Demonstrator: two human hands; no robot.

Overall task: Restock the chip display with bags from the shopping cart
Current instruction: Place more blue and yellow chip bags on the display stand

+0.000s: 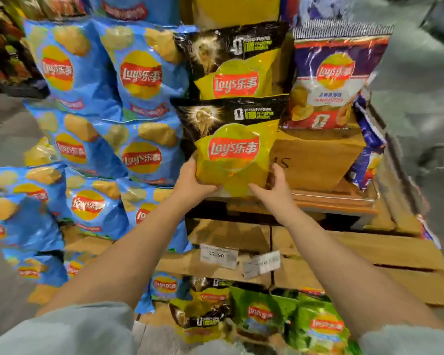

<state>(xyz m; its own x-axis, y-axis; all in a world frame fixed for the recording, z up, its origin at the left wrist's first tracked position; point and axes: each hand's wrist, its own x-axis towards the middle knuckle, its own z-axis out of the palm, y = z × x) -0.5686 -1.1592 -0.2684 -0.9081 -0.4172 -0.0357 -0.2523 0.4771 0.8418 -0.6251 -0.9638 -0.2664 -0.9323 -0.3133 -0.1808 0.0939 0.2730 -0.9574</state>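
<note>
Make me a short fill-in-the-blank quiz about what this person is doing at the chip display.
1. Both hands grip a ____ Lay's bag with a black top.
2. The left hand and right hand hold its ____ edge.
3. The stacked bags left of it are ____.
4. The purple-topped bag rests on a ____ box.

Answers: yellow; bottom; blue; cardboard
</note>
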